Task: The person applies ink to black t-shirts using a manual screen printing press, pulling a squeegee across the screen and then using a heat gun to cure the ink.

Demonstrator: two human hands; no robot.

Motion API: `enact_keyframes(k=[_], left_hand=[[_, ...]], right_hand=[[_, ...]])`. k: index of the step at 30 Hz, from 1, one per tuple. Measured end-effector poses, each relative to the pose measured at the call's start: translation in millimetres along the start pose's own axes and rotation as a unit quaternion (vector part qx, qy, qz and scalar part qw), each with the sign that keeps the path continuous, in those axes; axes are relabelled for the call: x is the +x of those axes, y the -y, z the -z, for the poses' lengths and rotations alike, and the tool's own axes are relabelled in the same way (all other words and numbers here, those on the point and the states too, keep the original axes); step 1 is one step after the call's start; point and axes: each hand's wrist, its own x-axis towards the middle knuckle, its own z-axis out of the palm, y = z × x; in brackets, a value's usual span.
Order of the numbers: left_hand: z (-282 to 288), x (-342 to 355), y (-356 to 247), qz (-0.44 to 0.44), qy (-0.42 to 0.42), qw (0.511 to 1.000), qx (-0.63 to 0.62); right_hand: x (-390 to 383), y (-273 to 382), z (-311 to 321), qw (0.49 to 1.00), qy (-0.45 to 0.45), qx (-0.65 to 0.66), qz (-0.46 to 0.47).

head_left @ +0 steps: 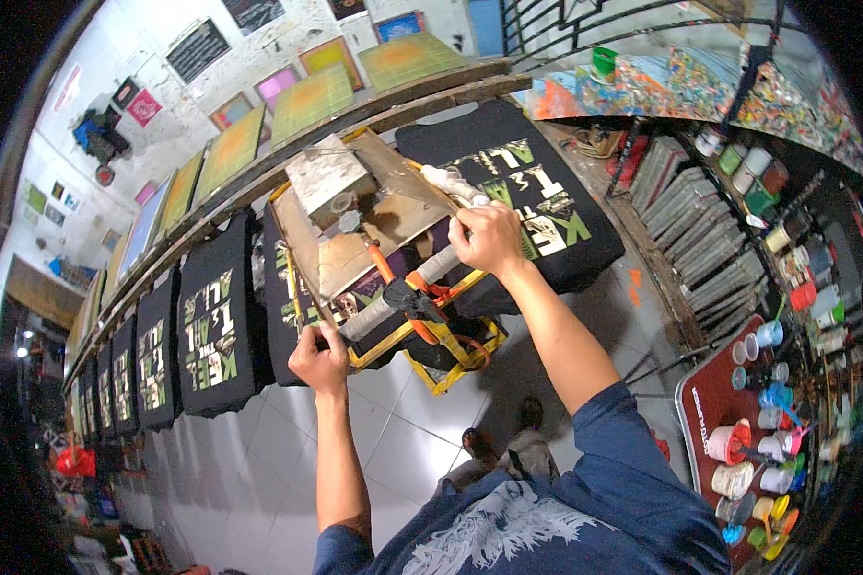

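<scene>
My left hand (pixel 319 359) is closed around the near left end of a grey wrapped handlebar (pixel 370 317). The bar's other end is in my right hand (pixel 489 238), fingers curled round it. This handlebar belongs to a yellow-framed rig (pixel 369 358) with a flat brown panel (pixel 408 213) and a pale box (pixel 328 180) on top. An orange cable (pixel 379 259) runs from the box toward the bar's middle. The rig sits over a black printed T-shirt (pixel 283 331), mostly hidden underneath. Right of it lies another black T-shirt (pixel 508 182) with green and white lettering.
More printed black T-shirts (pixel 219 326) line the long bench to the left. Printing screens (pixel 312 103) lean along the wall behind. At right stand a rack of stacked frames (pixel 700 230) and a red table (pixel 700 402) crowded with paint tubs (pixel 731 443). Tiled floor (pixel 259 479) lies below.
</scene>
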Motion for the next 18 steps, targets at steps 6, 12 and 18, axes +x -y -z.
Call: enact_keyframes(k=[6, 12, 18], left_hand=[[0, 1, 4, 0.022, -0.007, 1.0, -0.003], [0, 0, 1, 0.044, 0.001, 0.999, 0.015], [3, -4, 8, 0.007, -0.016, 0.999, 0.043]], right_hand=[[2, 0, -7, 1.0, 0.008, 0.015, 0.004], [1, 4, -3, 0.999, -0.015, 0.042, -0.012], [0, 7, -9, 0.995, -0.009, 0.094, -0.035]])
